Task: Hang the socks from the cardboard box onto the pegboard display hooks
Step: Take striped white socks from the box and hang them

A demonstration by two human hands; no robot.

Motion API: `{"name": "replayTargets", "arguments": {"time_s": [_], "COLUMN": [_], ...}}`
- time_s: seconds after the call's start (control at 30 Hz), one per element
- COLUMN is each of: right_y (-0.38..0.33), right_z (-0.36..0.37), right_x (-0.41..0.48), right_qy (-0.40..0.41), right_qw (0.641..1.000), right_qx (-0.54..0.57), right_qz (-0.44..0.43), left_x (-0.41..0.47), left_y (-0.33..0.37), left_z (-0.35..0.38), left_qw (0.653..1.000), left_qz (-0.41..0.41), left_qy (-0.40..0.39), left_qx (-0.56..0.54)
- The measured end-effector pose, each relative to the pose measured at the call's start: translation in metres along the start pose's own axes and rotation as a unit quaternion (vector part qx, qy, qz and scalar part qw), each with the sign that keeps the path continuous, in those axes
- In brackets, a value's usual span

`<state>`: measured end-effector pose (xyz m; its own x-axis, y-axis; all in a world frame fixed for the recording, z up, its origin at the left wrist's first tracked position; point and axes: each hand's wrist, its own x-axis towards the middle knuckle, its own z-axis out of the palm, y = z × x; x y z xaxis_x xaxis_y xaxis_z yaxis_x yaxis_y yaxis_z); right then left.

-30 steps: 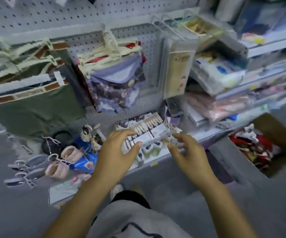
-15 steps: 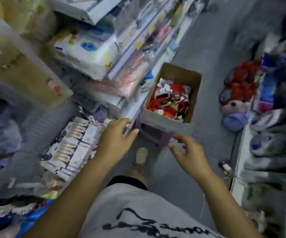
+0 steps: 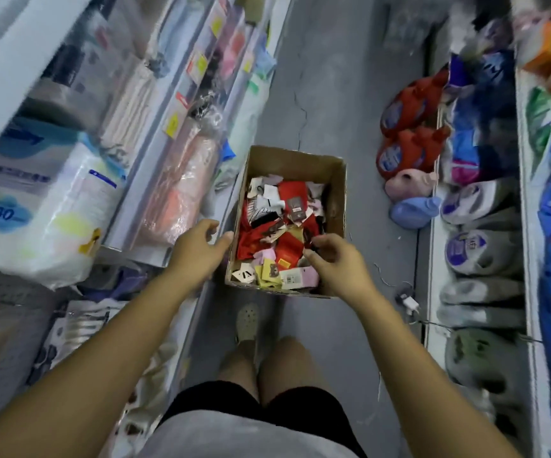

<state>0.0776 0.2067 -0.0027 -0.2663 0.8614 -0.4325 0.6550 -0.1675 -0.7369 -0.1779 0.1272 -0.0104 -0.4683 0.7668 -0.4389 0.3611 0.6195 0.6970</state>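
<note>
An open cardboard box point(image 3: 337, 196) stands on the grey floor of the aisle, straight ahead of me. It is filled with several carded socks point(image 3: 279, 233), mostly red, with pink, yellow and white ones near the front. My left hand point(image 3: 198, 251) hovers just left of the box's near left corner, fingers relaxed and holding nothing. My right hand point(image 3: 333, 259) is over the box's near right part, fingers curled down toward the socks; whether it pinches one I cannot tell. The pegboard and its hooks are out of view.
Shelves with wrapped packs point(image 3: 46, 200) run along the left. On the right are detergent bottles point(image 3: 406, 140) on the floor and low shelves of slippers point(image 3: 479, 252). A charger and cable point(image 3: 408, 300) lie on the floor by the right shelf. My foot point(image 3: 247, 320) stands behind the box.
My view has swung from the pegboard display on the left to the box on the floor. Both hands have come away from the hooks and moved down to the box.
</note>
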Motion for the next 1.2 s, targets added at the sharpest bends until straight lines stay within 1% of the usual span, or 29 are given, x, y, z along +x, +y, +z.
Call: {"name": "replayTargets", "arguments": {"time_s": [0.07,0.13,0.2,0.23,0.3,0.47,0.6,0.67,0.73,0.83,0.9,0.97,1.03,1.1,1.13,1.2], "right_y": [-0.001,0.001,0.005,0.008,0.015,0.044,0.061,0.064,0.064,0.062,0.057,0.049,0.043,0.04,0.039,0.034], "right_z": [0.007,0.02,0.038,0.048,0.071,0.12,0.145,0.149,0.148,0.135,0.12,0.102,0.082,0.064,0.057,0.047], "right_x": [0.039,0.078,0.12,0.141,0.179,0.247,0.269,0.275,0.279,0.273,0.261,0.244,0.222,0.197,0.182,0.154], "right_qy": [-0.032,-0.085,-0.126,-0.134,-0.13,-0.08,-0.051,-0.05,-0.071,-0.081,-0.066,-0.055,-0.07,-0.105,-0.116,-0.123], "right_qw": [0.999,0.996,0.991,0.989,0.988,0.988,0.975,0.976,0.975,0.982,0.991,0.997,0.998,0.989,0.981,0.962], "right_qx": [-0.002,-0.007,-0.038,-0.058,-0.081,-0.13,-0.214,-0.211,-0.21,-0.171,-0.113,-0.053,0.006,0.088,0.13,0.201], "right_qz": [0.014,0.033,0.022,0.007,-0.01,0.002,-0.025,-0.022,-0.017,-0.019,-0.029,-0.027,0.005,0.064,0.091,0.136], "left_x": [0.031,0.054,0.071,0.078,0.087,0.094,0.095,0.096,0.096,0.095,0.093,0.088,0.081,0.072,0.067,0.059], "left_y": [-0.003,-0.012,-0.024,-0.031,-0.043,-0.058,-0.064,-0.065,-0.064,-0.061,-0.057,-0.049,-0.037,-0.023,-0.015,-0.001], "left_z": [0.011,0.025,0.04,0.046,0.057,0.071,0.073,0.073,0.074,0.076,0.077,0.078,0.08,0.084,0.086,0.093], "left_qw": [1.0,0.997,0.992,0.989,0.987,0.985,0.986,0.984,0.984,0.985,0.986,0.987,0.987,0.985,0.984,0.979], "left_qz": [-0.024,-0.054,-0.084,-0.092,-0.097,-0.088,-0.066,-0.067,-0.069,-0.08,-0.083,-0.084,-0.066,-0.035,-0.037,-0.091], "left_qy": [-0.006,-0.013,-0.015,-0.015,-0.014,0.003,0.01,0.012,0.018,0.031,0.042,0.069,0.119,0.154,0.145,0.067], "left_qx": [-0.014,-0.045,-0.095,-0.112,-0.13,-0.147,-0.153,-0.164,-0.164,-0.151,-0.137,-0.115,-0.08,-0.075,-0.096,-0.169]}}
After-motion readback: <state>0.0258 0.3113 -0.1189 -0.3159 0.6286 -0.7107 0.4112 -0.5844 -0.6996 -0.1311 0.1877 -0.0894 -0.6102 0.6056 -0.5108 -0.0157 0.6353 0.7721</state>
